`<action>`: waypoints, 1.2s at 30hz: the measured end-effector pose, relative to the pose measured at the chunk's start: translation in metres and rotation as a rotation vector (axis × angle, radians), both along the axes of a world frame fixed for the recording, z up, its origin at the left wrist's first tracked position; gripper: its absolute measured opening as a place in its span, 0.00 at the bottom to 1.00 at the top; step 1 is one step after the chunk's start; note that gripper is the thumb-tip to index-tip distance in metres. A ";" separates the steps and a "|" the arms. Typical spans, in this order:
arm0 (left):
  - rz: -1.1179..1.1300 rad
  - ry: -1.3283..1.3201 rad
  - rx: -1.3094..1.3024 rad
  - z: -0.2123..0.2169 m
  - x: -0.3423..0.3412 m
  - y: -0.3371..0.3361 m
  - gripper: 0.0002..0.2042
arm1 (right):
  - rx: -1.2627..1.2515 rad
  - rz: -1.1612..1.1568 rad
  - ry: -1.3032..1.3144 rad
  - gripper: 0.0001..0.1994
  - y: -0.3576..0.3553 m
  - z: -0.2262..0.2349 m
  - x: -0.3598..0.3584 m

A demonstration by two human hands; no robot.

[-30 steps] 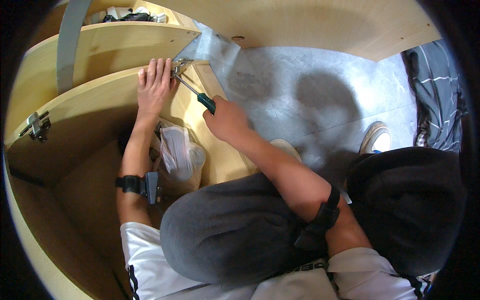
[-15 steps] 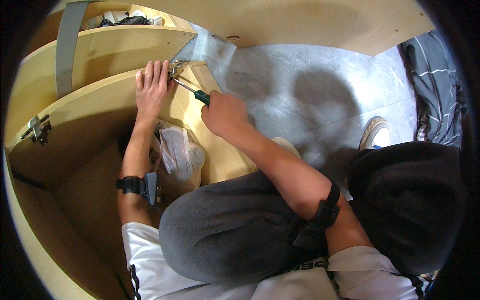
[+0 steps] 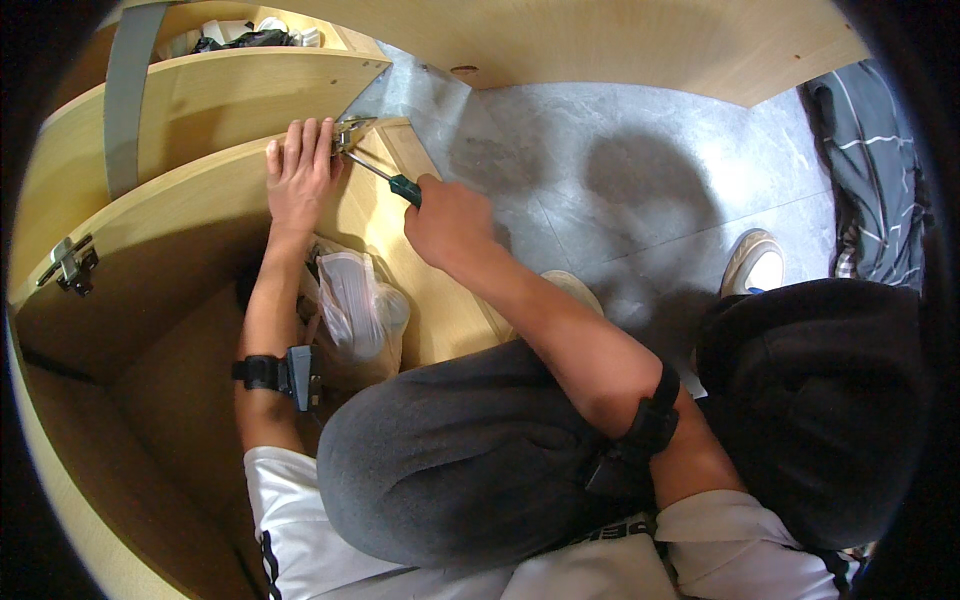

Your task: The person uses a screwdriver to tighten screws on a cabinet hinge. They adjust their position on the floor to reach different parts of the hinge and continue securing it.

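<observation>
A metal cabinet hinge [image 3: 346, 132] sits at the far corner of the wooden cabinet panel [image 3: 210, 170]. Beside it my left hand [image 3: 300, 180] lies over the panel's top edge, fingers stretched out; the thumb is mostly hidden. In my right hand [image 3: 452, 225] is a screwdriver [image 3: 405, 189] with a dark green handle, its fingers wrapped round the grip. The thin shaft slants up and left, and its tip reaches the hinge area; whether it sits in a screw cannot be made out.
A second hinge [image 3: 70, 264] is fixed at the panel's left end. Inside the cabinet is a clear plastic bag [image 3: 352, 300] of pale items. A large wooden board [image 3: 620, 45] spans the top, and dark checked fabric [image 3: 868, 170] lies at the right on the grey floor [image 3: 560, 180].
Both hands stay at the hinge with hardly any movement. The left hand has shifted slightly left, showing a little more of the hinge.
</observation>
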State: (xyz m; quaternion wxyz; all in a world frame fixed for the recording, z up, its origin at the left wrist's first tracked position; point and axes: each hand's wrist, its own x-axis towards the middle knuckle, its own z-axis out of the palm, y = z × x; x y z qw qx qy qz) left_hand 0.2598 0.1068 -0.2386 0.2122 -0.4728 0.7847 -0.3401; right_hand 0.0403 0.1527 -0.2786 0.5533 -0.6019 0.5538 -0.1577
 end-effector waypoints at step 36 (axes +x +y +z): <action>0.833 1.055 -0.050 -0.035 -0.015 0.044 0.17 | 0.086 -0.010 -0.020 0.13 0.008 -0.035 -0.003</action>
